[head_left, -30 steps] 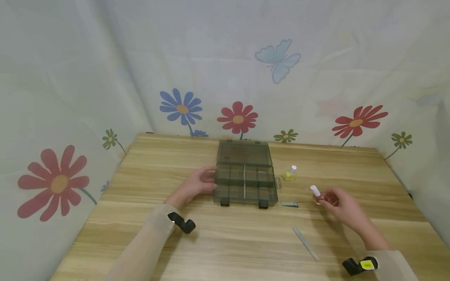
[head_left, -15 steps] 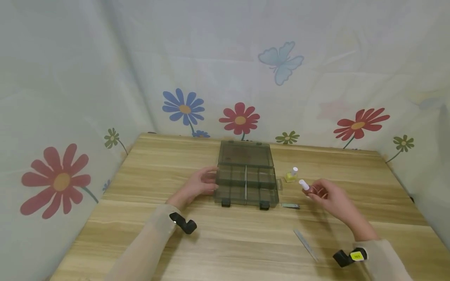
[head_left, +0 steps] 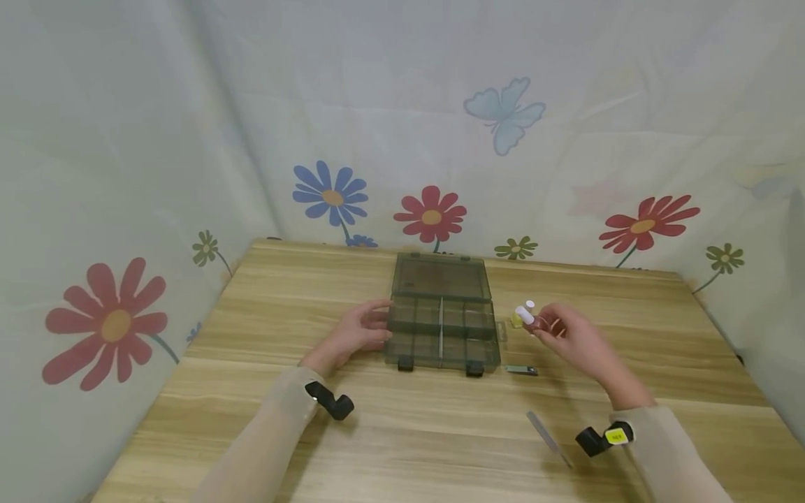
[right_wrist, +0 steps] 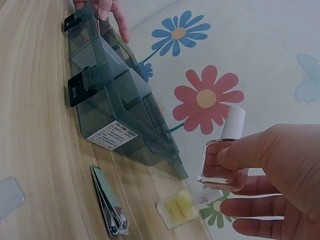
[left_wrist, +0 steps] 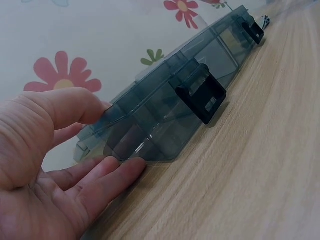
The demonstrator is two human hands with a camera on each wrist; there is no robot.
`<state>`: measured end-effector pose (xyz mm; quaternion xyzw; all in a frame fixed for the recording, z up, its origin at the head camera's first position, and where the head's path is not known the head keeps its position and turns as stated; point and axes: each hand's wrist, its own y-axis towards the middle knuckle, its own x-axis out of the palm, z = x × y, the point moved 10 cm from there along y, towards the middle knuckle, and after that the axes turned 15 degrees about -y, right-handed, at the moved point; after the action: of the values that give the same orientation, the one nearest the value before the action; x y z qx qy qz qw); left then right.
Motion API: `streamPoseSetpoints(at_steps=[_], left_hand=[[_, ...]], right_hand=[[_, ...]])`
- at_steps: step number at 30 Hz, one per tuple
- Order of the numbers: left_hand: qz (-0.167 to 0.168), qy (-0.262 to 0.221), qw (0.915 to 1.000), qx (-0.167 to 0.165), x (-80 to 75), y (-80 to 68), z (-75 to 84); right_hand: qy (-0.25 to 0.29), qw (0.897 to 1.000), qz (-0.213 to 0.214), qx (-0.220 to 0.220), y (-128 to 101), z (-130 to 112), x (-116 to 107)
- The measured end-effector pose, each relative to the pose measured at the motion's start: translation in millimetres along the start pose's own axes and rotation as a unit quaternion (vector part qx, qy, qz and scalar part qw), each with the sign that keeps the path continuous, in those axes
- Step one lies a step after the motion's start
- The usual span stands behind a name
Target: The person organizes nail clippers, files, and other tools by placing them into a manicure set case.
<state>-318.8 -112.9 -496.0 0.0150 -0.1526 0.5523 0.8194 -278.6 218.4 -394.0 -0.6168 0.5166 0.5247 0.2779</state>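
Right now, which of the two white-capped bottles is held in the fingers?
The reddish-brown bottle, pinched by the right hand above the table. The yellow bottle stands on the table, with no hand on it.

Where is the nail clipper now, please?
In the head view, the nail clipper lies on the table, just right of the box, in front of the yellow bottle.

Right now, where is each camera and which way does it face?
Head: worn on head, facing forward and down; table, left hand, right hand show.
Left wrist: on that wrist, facing the box; left hand shows.
Right wrist: on that wrist, facing reddish bottle and box; right hand, left fingers show.
Both wrist views share the box.
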Motion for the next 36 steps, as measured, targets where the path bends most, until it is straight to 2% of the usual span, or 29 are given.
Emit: streamPoseSetpoints(at_steps=[5,15,18,25,36], left_hand=[[-0.016,-0.007,0.9998,-0.012,11.4,-9.1,11.9],[-0.013,-0.007,0.9998,-0.014,10.9,-7.8,12.1],[-0.010,-0.007,0.9998,-0.014,9.0,-6.5,10.1],[-0.004,-0.010,0.9999,-0.007,-3.0,3.8,-5.6],[0.003,-0.006,1.0000,0.007,-6.1,3.1,-10.2]], right_hand=[[-0.003,1.000,0.001,-0.013,9.7,-8.2,0.4],[-0.029,0.998,0.008,-0.047,32.8,-25.9,0.8],[-0.037,0.998,0.010,-0.054,37.7,-32.2,0.9],[-0.055,0.996,0.011,-0.068,48.9,-47.5,6.1],[-0.057,0.995,-0.017,-0.085,57.3,-64.8,26.7]])
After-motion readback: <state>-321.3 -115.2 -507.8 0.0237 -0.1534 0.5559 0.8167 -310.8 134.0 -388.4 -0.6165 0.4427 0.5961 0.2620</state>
